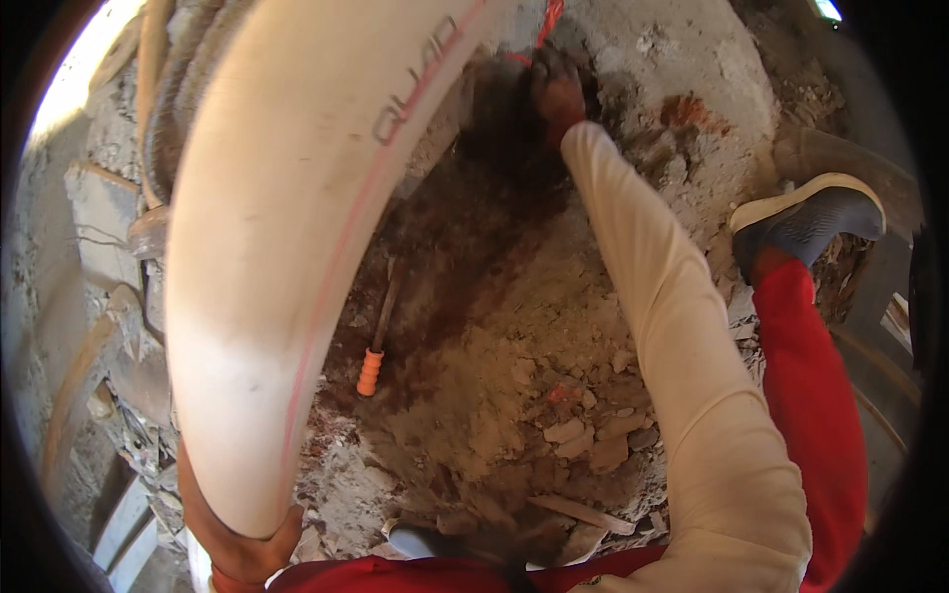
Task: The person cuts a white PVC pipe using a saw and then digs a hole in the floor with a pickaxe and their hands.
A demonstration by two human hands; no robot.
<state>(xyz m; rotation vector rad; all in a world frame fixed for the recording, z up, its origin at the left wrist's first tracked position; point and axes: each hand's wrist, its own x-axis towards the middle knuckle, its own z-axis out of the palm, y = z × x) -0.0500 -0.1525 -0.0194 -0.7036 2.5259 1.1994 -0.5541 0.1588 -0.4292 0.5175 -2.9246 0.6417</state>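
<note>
A thick white plastic pipe [267, 247] with a thin red line and dark printing slants across the left of the head view. Its lower end rests in my left hand [242, 553], whose fingers and thumb wrap round it. My right hand [559, 89] reaches far forward to a dark hollow [494, 114] at the foot of a rough wall. Its fingers look curled beside a bright red strip [550, 20]; shadow hides whether they grip it. On the dug soil between my arms lies a chisel [369, 374] with an orange ribbed handle and a rusty shaft.
Broken stones [593, 440] and loose earth cover the ground near me. At the left stand a wooden handle [74, 395] and other tools against rubble. My shod foot [811, 217] rests at the right, beside a curved pipe-like piece [850, 163].
</note>
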